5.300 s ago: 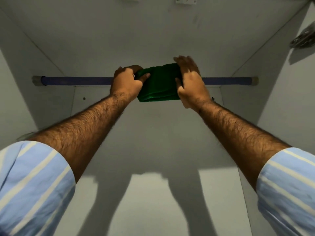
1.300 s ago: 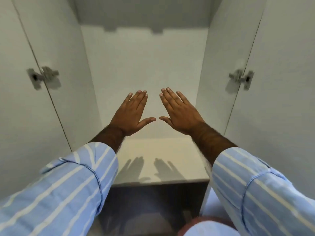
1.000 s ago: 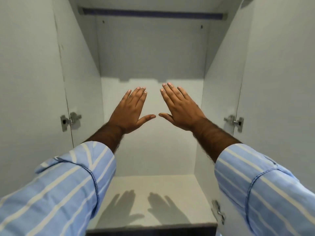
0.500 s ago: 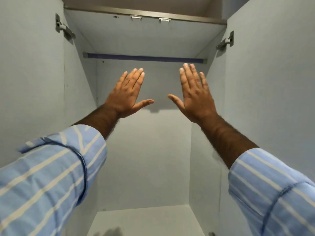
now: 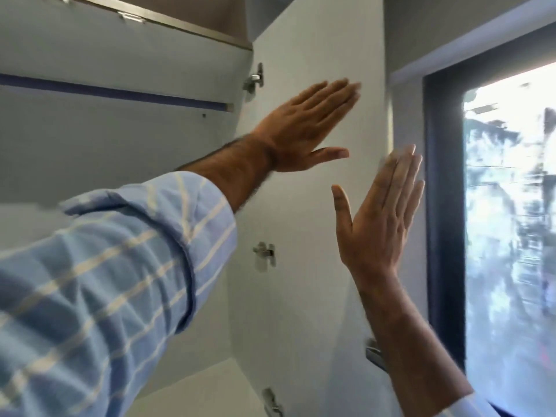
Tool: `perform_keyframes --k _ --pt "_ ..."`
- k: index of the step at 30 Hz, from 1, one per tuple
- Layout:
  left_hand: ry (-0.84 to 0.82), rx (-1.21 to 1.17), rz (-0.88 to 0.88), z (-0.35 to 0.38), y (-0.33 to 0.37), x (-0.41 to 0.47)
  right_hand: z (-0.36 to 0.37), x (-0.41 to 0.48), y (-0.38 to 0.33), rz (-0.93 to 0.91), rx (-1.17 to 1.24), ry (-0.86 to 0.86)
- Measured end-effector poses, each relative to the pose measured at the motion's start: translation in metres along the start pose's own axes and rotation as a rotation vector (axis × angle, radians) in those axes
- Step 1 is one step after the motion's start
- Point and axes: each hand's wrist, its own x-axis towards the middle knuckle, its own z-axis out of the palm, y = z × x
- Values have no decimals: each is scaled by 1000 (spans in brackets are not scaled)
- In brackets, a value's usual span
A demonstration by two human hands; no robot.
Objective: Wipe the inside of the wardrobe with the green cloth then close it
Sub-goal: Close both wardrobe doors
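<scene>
The white wardrobe's inside [image 5: 120,139] fills the left of the head view, with its right door [image 5: 313,281] swung open in the middle. My left hand [image 5: 304,127] is flat with fingers straight, raised in front of the upper part of that door. My right hand [image 5: 379,218] is also flat and empty, held upright near the door's outer edge. Whether either hand touches the door I cannot tell. The green cloth is not in view.
A blue hanging rail [image 5: 114,93] crosses the top of the wardrobe. Metal hinges [image 5: 255,79] [image 5: 264,255] sit along the door's inner edge. A dark-framed window [image 5: 445,206] with bright daylight stands at the right.
The view has swung right from the wardrobe's inside to the open right door and the window. Both flat, empty hands moved right with it.
</scene>
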Motion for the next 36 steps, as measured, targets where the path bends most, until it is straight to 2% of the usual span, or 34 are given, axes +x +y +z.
perform_keyframes --k 3,6,9,14,22,28,32,36 --pt "59 10 174 2 38 49 -7 -6 32 94 -6 -58" --pt "28 43 290 4 65 84 -4 -12 47 170 47 -232" --pt "-87 93 299 10 78 103 3 -10 48 226 129 -411" --pt "-194 138 249 19 80 103 6 -10 43 306 282 -444" --pt "-160 100 268 -3 60 69 -13 -26 9 234 418 -445" --pt "-133 164 220 -38 24 9 -24 -51 -30 41 564 -474" --pt "-191 264 192 -62 -3 -42 -19 -75 -66 -98 643 -466" --pt "-286 336 97 -81 -25 -95 -2 -100 -111 -67 730 -547"
